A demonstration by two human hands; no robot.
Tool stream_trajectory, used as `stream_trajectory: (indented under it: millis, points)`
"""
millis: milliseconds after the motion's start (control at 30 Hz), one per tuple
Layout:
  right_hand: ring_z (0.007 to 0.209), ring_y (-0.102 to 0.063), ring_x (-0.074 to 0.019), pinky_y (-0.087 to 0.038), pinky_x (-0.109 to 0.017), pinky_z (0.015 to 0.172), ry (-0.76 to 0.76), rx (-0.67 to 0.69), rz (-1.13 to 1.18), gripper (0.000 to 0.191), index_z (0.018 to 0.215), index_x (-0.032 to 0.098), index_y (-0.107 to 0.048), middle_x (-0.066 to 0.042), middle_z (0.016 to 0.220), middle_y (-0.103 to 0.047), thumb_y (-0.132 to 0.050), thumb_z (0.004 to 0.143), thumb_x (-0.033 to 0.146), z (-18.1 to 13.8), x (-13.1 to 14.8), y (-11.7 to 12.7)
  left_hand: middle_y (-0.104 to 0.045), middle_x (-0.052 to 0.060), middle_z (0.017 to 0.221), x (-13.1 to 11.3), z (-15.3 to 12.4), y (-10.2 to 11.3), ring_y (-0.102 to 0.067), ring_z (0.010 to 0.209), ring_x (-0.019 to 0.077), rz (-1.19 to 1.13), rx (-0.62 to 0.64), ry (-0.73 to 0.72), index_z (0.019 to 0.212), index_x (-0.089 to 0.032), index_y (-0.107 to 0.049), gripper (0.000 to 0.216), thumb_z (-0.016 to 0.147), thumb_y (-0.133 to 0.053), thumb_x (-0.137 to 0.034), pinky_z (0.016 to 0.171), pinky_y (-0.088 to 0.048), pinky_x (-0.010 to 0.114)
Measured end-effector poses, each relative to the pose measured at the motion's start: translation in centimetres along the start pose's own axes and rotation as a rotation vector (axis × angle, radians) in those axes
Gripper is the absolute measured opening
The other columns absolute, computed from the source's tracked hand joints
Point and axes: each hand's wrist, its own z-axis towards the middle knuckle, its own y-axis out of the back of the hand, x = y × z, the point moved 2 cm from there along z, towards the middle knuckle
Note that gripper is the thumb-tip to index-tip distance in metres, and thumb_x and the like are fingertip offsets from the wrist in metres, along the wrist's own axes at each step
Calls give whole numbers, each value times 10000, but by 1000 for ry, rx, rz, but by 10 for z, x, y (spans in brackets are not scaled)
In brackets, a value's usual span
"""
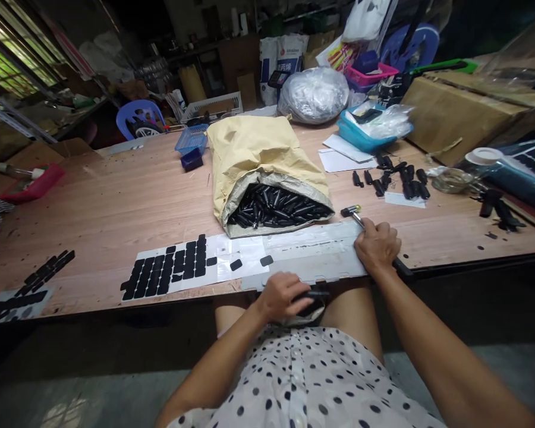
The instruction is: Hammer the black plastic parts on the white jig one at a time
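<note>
My right hand [377,245] is closed around the handle of a small hammer [351,211], whose black-and-yellow head rests on or just above the table edge area. My left hand [283,295] is closed on a slim black piece [316,293], held over my lap at the table's front edge. Below it, part of an open bag [305,315] shows between my legs. A large yellow sack [258,145] lies ahead of both hands, its mouth toward me and filled with glossy black parts [279,205]. Flat black pads [164,267] stand in rows on a white sheet, left of my left hand.
Loose black parts [408,178] are scattered at the right, near a cardboard box [459,119] and a teal basket [345,134]. A blue basket [191,139] and small dark blue box [191,160] sit left of the sack. A red tray [40,184] stands far left.
</note>
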Motion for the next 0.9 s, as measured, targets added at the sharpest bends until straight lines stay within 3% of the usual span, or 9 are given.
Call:
stream_trajectory:
  millis: [67, 167, 267, 333, 433, 533, 633, 767, 900]
  points:
    - [878, -460, -263, -252, -353, 661, 2, -6, -1, 392, 1208, 180, -744, -158, 996, -584, -471, 929, 207, 0, 0, 0, -737, 72, 800, -8, -20, -21, -703, 754, 204, -51, 85, 35, 1047, -237, -766, 282, 980, -587, -444, 713, -540, 311]
    - [896, -466, -270, -254, -353, 667, 7, -12, 3, 373, 1202, 183, -732, -154, 1001, -577, -480, 930, 222, -1, 0, 0, -799, 72, 886, -8, -41, -44, -749, 782, 225, -19, 191, 359, 1114, -266, -767, 261, 957, -613, -406, 694, -559, 298]
    - [914, -481, -278, -251, -358, 678, 2, 20, 0, 384, 1225, 174, -724, -161, 1026, -578, -464, 948, 224, -1, 2, 2, -823, 88, 998, -10, -47, -47, -775, 853, 283, 10, 321, 610, 1250, -275, -744, 373, 889, -692, -350, 725, -581, 345]
    - [924, -491, -282, -253, -360, 686, -7, 52, -3, 395, 1245, 168, -719, -167, 1045, -581, -454, 957, 219, -2, 3, 3, -828, 84, 1011, -17, -41, -34, -775, 862, 282, -73, 331, 565, 1226, -266, -764, 372, 863, -718, -330, 747, -583, 351]
    - [935, -494, -287, -265, -360, 696, -17, 72, 0, 393, 1255, 167, -711, -171, 1064, -581, -457, 959, 220, -2, 4, 3, -817, 34, 876, -15, -13, 8, -727, 712, 199, -220, 129, 443, 1039, -266, -810, 220, 915, -667, -379, 693, -558, 303]
    - [958, -495, -301, -279, -365, 704, -12, 59, 5, 391, 1253, 166, -705, -179, 1069, -582, -461, 954, 223, -2, 5, 2, -739, 16, 714, 20, 31, 64, -646, 618, 172, -134, -210, 576, 1004, -240, -794, 277, 971, -585, -418, 610, -502, 283]
    - [986, -497, -318, -294, -372, 713, -14, 58, -5, 393, 1248, 165, -708, -185, 1062, -585, -458, 951, 224, -2, 5, 1, -755, 79, 882, 68, 74, 108, -692, 808, 227, 136, -435, 812, 905, -216, -771, 218, 940, -624, -374, 704, -513, 321]
    - [996, -504, -321, -320, -372, 731, -14, 56, -31, 397, 1259, 175, -706, -177, 1051, -591, -478, 938, 232, -2, 6, 0, -752, 177, 1081, 104, 106, 128, -714, 999, 331, 286, -336, 1073, 815, -184, -758, 206, 875, -688, -367, 796, -529, 398]
    - [996, -506, -314, -326, -366, 743, -15, 53, -54, 410, 1283, 183, -695, -170, 1058, -591, -484, 936, 234, -1, 6, -2, -763, 144, 1033, 108, 102, 131, -717, 998, 327, 300, -286, 1112, 774, -198, -754, 196, 867, -684, -356, 804, -524, 391]
